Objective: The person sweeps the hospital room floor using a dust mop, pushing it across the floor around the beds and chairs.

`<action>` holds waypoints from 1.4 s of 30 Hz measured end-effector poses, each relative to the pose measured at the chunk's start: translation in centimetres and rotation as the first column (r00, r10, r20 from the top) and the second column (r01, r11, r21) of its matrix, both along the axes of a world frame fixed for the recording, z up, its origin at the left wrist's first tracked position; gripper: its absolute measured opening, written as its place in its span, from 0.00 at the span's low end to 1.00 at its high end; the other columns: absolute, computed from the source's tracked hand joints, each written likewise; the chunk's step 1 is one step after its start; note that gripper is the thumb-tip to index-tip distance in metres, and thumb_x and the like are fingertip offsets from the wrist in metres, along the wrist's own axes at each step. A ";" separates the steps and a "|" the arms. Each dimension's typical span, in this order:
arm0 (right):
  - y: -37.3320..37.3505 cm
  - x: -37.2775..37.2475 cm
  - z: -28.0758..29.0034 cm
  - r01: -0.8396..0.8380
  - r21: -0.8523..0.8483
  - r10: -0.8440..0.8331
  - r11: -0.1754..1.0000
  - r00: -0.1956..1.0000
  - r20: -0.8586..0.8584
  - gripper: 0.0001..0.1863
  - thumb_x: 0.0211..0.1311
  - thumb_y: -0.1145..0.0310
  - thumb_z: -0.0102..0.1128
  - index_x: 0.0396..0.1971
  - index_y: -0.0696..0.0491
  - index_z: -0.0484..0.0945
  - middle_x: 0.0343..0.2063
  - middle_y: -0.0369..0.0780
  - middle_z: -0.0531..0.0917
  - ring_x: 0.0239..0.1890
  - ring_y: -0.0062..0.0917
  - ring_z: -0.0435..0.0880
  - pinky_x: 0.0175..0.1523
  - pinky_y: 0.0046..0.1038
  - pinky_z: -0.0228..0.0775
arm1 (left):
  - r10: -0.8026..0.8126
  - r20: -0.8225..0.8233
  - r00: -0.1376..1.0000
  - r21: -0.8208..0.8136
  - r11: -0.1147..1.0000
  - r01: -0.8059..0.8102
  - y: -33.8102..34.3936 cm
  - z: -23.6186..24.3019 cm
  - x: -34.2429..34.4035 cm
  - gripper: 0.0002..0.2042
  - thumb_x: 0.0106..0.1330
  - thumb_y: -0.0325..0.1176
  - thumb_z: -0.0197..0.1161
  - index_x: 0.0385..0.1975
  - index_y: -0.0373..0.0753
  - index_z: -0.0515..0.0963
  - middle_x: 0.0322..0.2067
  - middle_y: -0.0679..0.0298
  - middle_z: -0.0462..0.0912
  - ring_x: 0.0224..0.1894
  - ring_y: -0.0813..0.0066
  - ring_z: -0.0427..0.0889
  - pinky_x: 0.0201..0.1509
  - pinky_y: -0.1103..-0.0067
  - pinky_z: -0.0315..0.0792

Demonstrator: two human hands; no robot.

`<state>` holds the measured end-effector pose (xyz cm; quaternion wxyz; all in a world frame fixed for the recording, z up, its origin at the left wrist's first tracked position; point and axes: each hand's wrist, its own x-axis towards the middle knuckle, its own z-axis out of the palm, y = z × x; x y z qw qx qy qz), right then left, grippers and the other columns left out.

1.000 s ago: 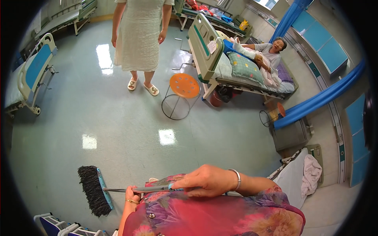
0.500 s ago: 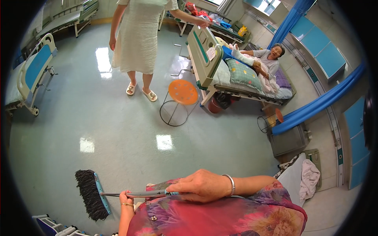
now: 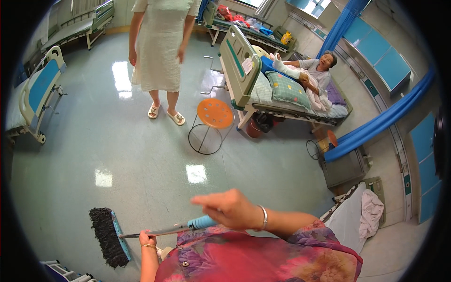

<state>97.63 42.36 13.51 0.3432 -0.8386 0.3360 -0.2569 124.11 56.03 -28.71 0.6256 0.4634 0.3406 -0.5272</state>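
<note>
A long-handled broom with a black bristle head and blue bar (image 3: 109,236) is held low over the glossy pale-green floor (image 3: 141,160), its metal shaft gripped by the left hand (image 3: 147,237) and its blue grip clasped by the right hand (image 3: 230,210), forefinger extended. A sweeping stroke appears underway; next, clearance is needed around the orange round stool (image 3: 214,114), the person in the pale dress (image 3: 162,44) and the hospital bed (image 3: 282,94).

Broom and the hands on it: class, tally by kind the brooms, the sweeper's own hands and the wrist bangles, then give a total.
Broom: 1
Hands: 2, left hand and right hand
Bangles: 2
Total: 5
</note>
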 end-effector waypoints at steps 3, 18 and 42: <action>-3.5 -1.7 -0.8 0.188 -0.115 -0.196 0.975 0.978 -0.070 0.12 0.41 0.74 0.50 0.32 0.53 0.71 0.16 0.43 0.73 0.19 0.33 0.72 0.23 0.25 0.64 | -0.039 -0.024 0.999 -0.025 0.999 0.038 -2.1 3.7 -2.3 0.02 0.48 0.26 0.40 0.20 0.37 0.60 0.16 0.66 0.63 0.15 0.78 0.64 0.18 0.83 0.66; -4.5 3.9 -2.8 -0.255 0.063 0.263 0.965 0.932 -0.248 0.14 0.42 0.68 0.51 0.34 0.49 0.69 0.16 0.39 0.74 0.19 0.30 0.72 0.24 0.26 0.64 | 0.267 -0.031 0.963 0.176 0.950 -0.257 7.3 0.8 -2.9 0.04 0.45 0.28 0.44 0.20 0.39 0.58 0.19 0.68 0.59 0.15 0.79 0.59 0.15 0.85 0.60; 1.1 -1.5 2.6 -0.209 0.106 0.228 0.972 0.948 -0.223 0.18 0.41 0.72 0.50 0.38 0.52 0.65 0.22 0.38 0.71 0.23 0.29 0.71 0.27 0.25 0.63 | -0.266 -0.131 0.955 -0.056 0.964 0.261 -1.2 0.5 0.5 0.02 0.45 0.25 0.41 0.16 0.37 0.62 0.19 0.63 0.64 0.22 0.72 0.66 0.27 0.74 0.69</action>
